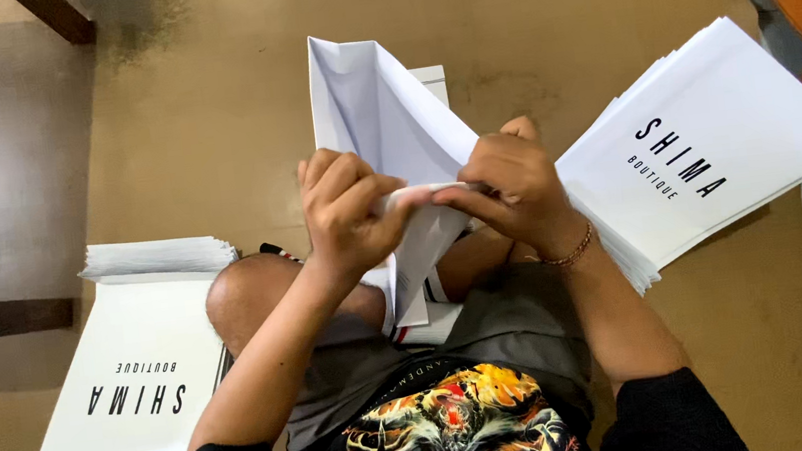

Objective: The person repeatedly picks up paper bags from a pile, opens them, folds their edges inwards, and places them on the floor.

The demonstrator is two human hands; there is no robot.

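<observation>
Right now both of your hands meet just above your lap, over your bent knee (248, 298). Your left hand (349, 211) is curled closed, pinching the lower edge of a white paper bag (390, 126); your right hand (508, 188), with a thin bracelet (573, 254) at the wrist, pinches the same edge from the other side, fingertips nearly touching those of the left. The bag's long axis runs away from you, its open mouth pointing up and outward toward the far floor, so the fold you grip is its nearest end and both hands are equally close to it.

To your left, at the near edge of the brown floor (206, 107), lies a flat stack of white bags (128, 388), top face showing black lettering turned away from you, its far end fanned in loose layers. To your right, just beside your right forearm, a second, thicker stack of white bags (713, 139) rests tilted, black print facing you. Farther off, dark wooden furniture legs (60, 14) stand at the far left corner.
</observation>
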